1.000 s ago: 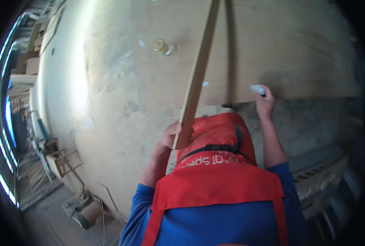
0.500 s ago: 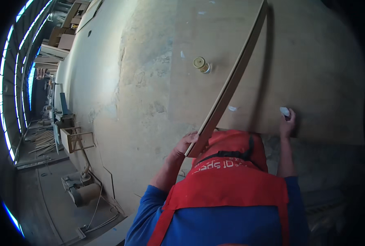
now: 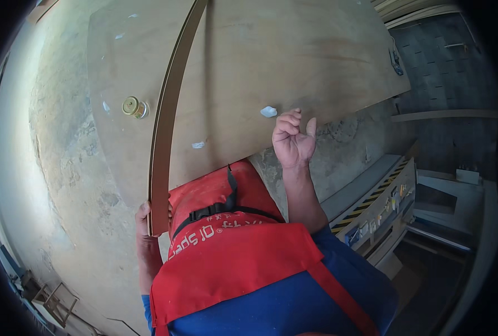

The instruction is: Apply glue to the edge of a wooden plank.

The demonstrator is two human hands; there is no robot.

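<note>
A long brown wooden strip (image 3: 161, 162) stands on edge across the tabletop, its near end by my red apron. My left hand (image 3: 142, 219) grips that near end, with fingers partly hidden behind it. Palm up and empty, my right hand (image 3: 295, 140) is over the table's near edge, fingers loosely curled and thumb apart. A crumpled white wad (image 3: 268, 111) lies on the brown sheet tabletop (image 3: 249, 61), just left of the right fingertips and apart from them. Left of the strip stands a small glass jar (image 3: 135, 107) with a gold-coloured lid.
White scraps lie about, one scrap (image 3: 198, 145) right of the strip. A dark tool (image 3: 395, 61) rests at the table's far right edge. To the lower right is a bench (image 3: 383, 196) with a black-and-yellow striped edge and small items. A wooden stool frame (image 3: 53, 305) stands at lower left.
My right hand has let go of the white wad and turned palm up. My view has swung to the right, and the left hand still holds the strip.
</note>
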